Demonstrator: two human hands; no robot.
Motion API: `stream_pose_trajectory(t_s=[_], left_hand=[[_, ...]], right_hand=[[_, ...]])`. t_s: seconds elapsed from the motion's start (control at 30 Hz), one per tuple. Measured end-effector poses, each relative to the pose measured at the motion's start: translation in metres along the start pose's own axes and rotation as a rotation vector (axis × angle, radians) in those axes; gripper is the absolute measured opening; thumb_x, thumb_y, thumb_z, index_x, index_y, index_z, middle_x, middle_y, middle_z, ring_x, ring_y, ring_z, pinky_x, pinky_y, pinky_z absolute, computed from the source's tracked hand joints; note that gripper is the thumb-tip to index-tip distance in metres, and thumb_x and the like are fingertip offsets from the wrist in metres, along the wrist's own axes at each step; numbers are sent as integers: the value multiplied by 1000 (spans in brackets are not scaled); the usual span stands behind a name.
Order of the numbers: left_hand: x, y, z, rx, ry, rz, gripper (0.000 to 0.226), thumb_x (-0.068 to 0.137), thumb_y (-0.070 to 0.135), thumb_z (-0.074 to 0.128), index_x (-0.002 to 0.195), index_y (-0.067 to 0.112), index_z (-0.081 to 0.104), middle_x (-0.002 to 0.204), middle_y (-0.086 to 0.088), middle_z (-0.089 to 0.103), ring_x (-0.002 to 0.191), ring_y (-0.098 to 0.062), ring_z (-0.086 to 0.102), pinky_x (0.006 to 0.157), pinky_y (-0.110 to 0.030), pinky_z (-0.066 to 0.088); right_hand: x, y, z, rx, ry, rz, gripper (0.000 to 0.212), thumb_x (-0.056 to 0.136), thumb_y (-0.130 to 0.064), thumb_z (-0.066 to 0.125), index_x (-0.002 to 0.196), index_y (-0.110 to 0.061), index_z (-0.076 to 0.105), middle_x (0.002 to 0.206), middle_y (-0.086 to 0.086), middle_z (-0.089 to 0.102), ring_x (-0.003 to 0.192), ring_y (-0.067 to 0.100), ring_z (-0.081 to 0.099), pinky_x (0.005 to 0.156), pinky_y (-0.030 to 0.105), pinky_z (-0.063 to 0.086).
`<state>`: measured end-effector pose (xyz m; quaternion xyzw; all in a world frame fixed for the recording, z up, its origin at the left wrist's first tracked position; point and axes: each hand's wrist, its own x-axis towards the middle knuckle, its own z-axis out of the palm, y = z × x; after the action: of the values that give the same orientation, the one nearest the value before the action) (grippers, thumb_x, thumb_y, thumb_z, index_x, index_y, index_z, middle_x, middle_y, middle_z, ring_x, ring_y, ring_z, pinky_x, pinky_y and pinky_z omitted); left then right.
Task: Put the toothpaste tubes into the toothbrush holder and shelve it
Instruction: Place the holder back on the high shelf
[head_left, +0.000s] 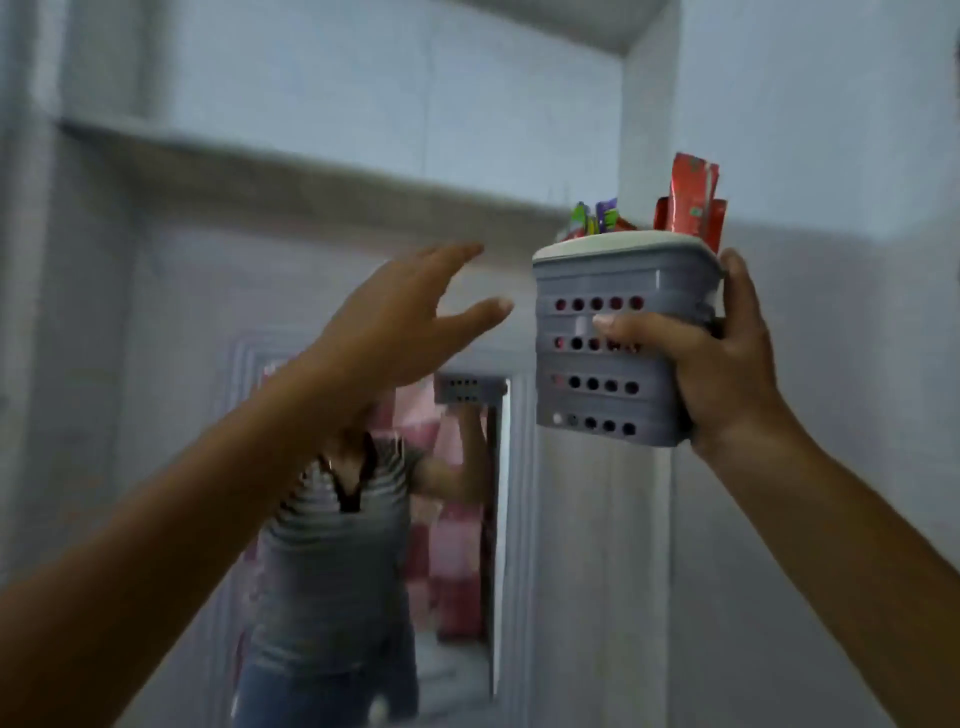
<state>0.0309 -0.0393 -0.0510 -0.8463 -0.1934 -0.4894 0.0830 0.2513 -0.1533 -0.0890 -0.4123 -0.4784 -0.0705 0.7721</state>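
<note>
The grey, hole-dotted toothbrush holder (618, 358) is held upright in the air, with red toothpaste tubes (691, 200) poking from its top.

Two bare forearms, no sleeves, watch or rings visible. Left hand (400, 322) and right hand (727, 364) both ungloved. Mirror reflection (332, 545) shows grey-and-white striped short-sleeved top with dark V-neck trim, blue jeans. Picture blurred.

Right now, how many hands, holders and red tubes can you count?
Bare hands: 2, the open left hand and the right hand gripping the holder.
Grey plastic toothbrush holder with round holes: 1.
Red toothpaste tubes sticking out the top: about 2; blur hides the exact number.
Total: about 5.
</note>
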Motion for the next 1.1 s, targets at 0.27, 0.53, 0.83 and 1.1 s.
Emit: stream_pose_trajectory(t_s=[0.27,0.53,0.83,1.1], left_hand=[[107,-33,-33,619,-21,32,87,91,66,33,155,14,7,165,-5,4,153,-23,5,123,-50,13],[109,-57,-14,626,9,52,82,92,51,43,156,21,1,165,1,10,151,-21,13,125,-44,5],[112,-67,-15,552,-29,53,94,71,62,15,155,26,-6,165,6,0,152,-16,3,124,-40,-5],[106,-56,-17,582,-62,23,82,95,46,42,155,20,-6,165,0,-6,153,-19,-3,125,-42,-2]], right_hand=[[151,-112,58,-57,97,-58,162,28,-48,90,169,-42,10,154,4,51,135,32,59,104,53,59],[217,-85,102,-455,222,-48,140,70,-47,95,170,-38,-3,159,18,33,150,41,33,121,56,36],[243,-14,108,-640,312,-138,125,81,-58,86,172,-23,7,174,24,16,160,42,21,131,52,22],[212,2,97,-703,120,-236,102,104,-49,62,170,-2,-1,178,21,-5,166,36,-2,134,45,2]])
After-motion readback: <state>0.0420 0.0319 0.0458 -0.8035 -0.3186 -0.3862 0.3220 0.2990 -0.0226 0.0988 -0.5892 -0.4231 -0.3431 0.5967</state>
